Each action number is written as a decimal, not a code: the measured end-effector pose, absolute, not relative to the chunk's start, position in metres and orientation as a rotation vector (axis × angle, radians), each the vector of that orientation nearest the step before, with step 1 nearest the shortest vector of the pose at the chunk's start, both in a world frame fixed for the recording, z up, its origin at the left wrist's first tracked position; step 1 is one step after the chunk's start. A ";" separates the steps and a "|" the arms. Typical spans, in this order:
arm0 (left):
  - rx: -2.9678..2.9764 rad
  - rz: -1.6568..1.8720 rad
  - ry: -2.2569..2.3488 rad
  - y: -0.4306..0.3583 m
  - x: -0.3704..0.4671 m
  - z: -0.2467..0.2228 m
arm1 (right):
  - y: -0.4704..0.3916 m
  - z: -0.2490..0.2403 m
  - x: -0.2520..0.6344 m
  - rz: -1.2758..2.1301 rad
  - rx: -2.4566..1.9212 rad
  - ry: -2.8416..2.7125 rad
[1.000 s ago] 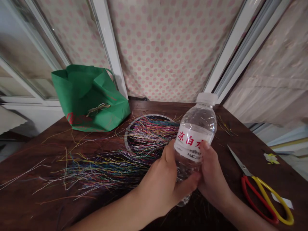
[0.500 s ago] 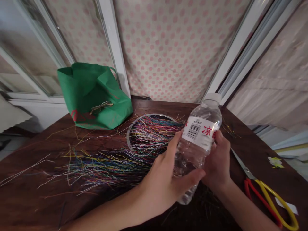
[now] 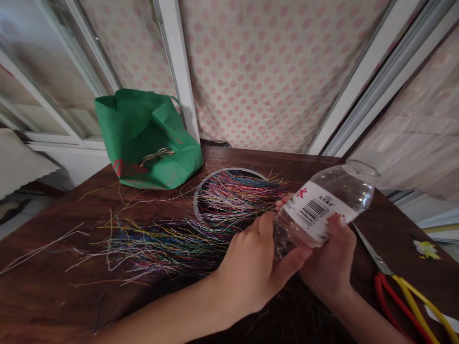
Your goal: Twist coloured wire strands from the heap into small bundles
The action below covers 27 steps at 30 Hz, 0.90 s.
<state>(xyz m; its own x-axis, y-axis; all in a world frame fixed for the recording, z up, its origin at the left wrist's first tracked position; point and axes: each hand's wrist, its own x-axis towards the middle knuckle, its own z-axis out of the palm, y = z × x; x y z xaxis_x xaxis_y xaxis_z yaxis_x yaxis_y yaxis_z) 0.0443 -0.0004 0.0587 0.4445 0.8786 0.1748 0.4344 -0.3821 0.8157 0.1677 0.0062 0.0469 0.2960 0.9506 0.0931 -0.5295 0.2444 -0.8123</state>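
Observation:
A clear plastic bottle (image 3: 344, 191) with a white label and barcode is held in both hands over the table, tilted with its neck to the upper right. Its neck end blurs into the pale curtain. My left hand (image 3: 251, 267) wraps around the lower part, thumb across the near side. My right hand (image 3: 332, 260) grips it from the right, fingertips on the label. Behind and left of the hands lie thin multicoloured wires (image 3: 161, 248), with another bunch (image 3: 233, 196) over a pale ring (image 3: 196, 203).
A green bag (image 3: 150, 138) with eyeglasses (image 3: 158, 155) against it stands at the back left. Scissors (image 3: 385, 272) with red and yellow handles lie at right, near a small flower-like piece (image 3: 426, 250). Loose wires cross the dark wooden table (image 3: 43, 296).
The bottle has tipped further to the right, its neck end now lower and farther right. Both hands still grip it. The whole view has shifted slightly.

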 end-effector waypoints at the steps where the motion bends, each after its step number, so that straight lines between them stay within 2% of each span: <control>1: 2.010 0.808 1.088 0.000 0.045 0.059 | 0.006 0.047 0.167 1.112 -0.757 -0.682; 12: 1.974 0.805 1.027 0.000 0.044 0.059 | 0.005 0.047 0.170 1.132 -0.786 -0.652; 17: 1.747 0.795 0.820 0.003 0.040 0.063 | 0.012 0.055 0.180 1.160 -0.856 -0.701; 23: 1.280 0.679 0.378 0.017 0.049 0.046 | 0.016 0.069 0.187 1.173 -0.790 -0.723; 27: 1.130 0.640 0.354 0.018 0.056 0.037 | 0.016 0.073 0.190 1.252 -0.795 -0.710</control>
<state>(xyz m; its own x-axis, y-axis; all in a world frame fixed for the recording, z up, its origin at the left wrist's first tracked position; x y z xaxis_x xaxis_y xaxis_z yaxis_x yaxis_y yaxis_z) 0.0563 0.0179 0.0368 0.7704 0.6353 0.0537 -0.2919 0.2767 0.9156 0.1898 0.0158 0.0734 0.1772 0.9835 0.0355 -0.5355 0.1266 -0.8350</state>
